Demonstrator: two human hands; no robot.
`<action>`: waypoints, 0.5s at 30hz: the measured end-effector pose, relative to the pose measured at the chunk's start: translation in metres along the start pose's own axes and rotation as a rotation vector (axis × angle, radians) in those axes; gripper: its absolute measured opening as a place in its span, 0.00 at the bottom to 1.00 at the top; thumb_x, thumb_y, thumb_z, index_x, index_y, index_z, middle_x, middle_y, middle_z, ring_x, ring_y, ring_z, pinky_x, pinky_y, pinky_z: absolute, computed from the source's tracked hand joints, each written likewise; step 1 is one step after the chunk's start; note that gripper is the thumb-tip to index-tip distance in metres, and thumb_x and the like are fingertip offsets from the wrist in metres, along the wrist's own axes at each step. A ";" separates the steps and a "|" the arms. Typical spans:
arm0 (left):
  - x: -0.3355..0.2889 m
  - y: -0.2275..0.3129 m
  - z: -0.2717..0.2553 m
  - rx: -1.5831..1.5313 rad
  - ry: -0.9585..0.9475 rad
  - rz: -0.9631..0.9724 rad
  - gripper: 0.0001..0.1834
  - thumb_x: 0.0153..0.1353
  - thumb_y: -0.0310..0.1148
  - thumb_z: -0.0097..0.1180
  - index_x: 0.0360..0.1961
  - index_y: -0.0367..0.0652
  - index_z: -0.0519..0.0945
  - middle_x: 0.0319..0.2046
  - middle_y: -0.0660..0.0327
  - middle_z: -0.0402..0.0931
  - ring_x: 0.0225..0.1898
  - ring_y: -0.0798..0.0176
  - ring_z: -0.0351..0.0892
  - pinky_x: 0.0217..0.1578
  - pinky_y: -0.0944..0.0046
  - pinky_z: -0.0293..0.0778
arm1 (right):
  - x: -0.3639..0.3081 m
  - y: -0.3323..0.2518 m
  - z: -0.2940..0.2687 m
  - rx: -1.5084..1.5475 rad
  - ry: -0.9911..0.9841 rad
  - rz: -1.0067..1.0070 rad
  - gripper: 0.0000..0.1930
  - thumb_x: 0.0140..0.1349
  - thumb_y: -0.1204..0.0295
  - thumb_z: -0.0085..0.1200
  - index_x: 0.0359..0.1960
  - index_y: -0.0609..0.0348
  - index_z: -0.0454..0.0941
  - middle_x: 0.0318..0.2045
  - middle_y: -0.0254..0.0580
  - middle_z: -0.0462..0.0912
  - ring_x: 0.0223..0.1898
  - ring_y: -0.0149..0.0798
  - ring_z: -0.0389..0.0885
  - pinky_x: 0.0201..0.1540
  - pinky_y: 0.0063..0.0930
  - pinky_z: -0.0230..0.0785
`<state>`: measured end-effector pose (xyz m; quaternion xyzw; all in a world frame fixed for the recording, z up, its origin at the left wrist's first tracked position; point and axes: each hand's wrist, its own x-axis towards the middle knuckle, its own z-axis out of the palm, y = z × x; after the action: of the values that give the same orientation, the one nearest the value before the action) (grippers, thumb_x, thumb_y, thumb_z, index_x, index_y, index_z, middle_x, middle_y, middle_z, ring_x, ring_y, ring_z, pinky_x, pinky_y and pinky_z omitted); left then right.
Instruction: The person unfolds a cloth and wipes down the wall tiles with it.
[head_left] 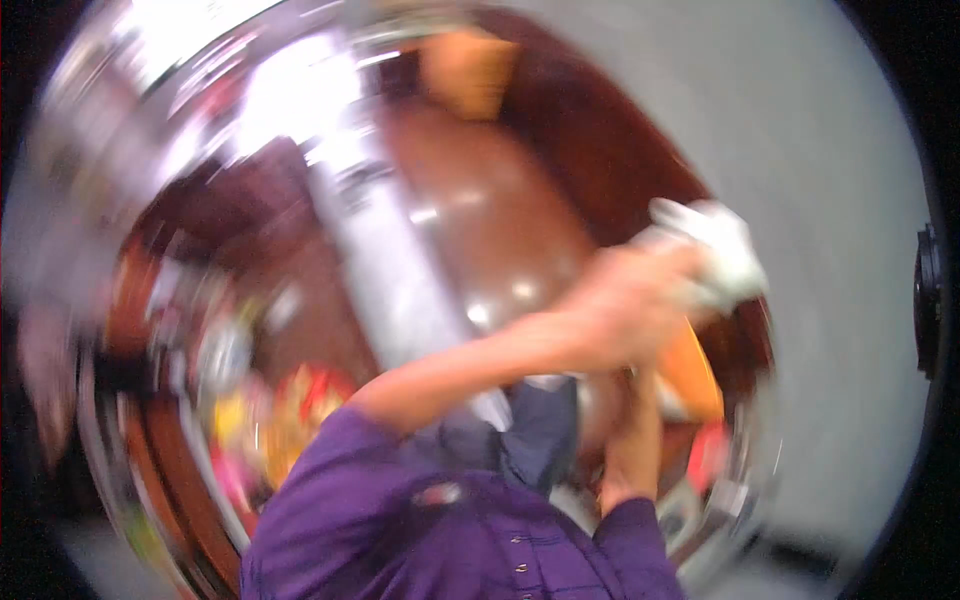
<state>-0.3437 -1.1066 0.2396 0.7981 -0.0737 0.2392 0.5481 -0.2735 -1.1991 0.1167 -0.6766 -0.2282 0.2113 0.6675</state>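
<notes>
My left hand (pixel 635 300), its arm stretched across to the right, is closed and smeared by motion. A crumpled white cloth (pixel 715 255) bunches out beyond its fingers, over the right part of the brown sofa (pixel 490 220). My right forearm rises from the lower edge, and my right hand (pixel 645 370) comes up right beneath the left one. Its fingers are mostly hidden there, so whether it also grips the cloth does not show. An orange cushion (pixel 697 375) sits just beside and below the hands.
Another orange cushion (pixel 465 72) rests at the sofa's far end. To the left stands a dark brown table (pixel 290 260) with blurred colourful packages (pixel 240 420) and a red and gold item (pixel 310 400) at its near side. Pale floor (pixel 390 260) runs between table and sofa. A grey wall (pixel 810 250) rises at right.
</notes>
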 end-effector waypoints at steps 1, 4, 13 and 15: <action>-0.012 0.000 -0.003 0.066 -0.017 -0.013 0.09 0.60 0.27 0.54 0.42 0.40 0.76 0.34 0.58 0.74 0.36 0.58 0.76 0.38 0.58 0.74 | -0.003 -0.009 -0.019 0.017 0.073 -0.029 0.41 0.55 0.42 0.61 0.64 0.55 0.66 0.45 0.50 0.74 0.49 0.53 0.71 0.57 0.51 0.57; -0.037 -0.002 0.026 0.359 -0.061 0.013 0.16 0.60 0.22 0.56 0.51 0.34 0.76 0.43 0.53 0.76 0.45 0.54 0.77 0.51 0.57 0.71 | -0.038 -0.008 -0.078 0.119 0.263 -0.135 0.42 0.55 0.43 0.61 0.65 0.56 0.65 0.46 0.50 0.75 0.50 0.53 0.71 0.58 0.51 0.57; -0.109 0.030 0.212 0.072 -0.230 -0.054 0.20 0.65 0.21 0.53 0.58 0.34 0.67 0.52 0.52 0.72 0.53 0.59 0.73 0.56 0.59 0.68 | -0.207 0.075 -0.138 -0.040 0.701 -0.479 0.48 0.64 0.44 0.49 0.72 0.69 0.46 0.65 0.66 0.58 0.69 0.63 0.54 0.71 0.47 0.42; -0.128 0.039 0.245 0.055 -0.367 -0.075 0.17 0.63 0.20 0.54 0.52 0.35 0.68 0.48 0.54 0.72 0.49 0.60 0.73 0.52 0.61 0.71 | -0.258 0.087 -0.153 0.004 0.764 -0.427 0.48 0.64 0.43 0.48 0.72 0.69 0.46 0.66 0.67 0.57 0.70 0.62 0.53 0.71 0.46 0.42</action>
<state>-0.3973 -1.3631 0.1436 0.8453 -0.1362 0.0708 0.5117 -0.3888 -1.4752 0.0274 -0.6426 -0.0992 -0.1962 0.7340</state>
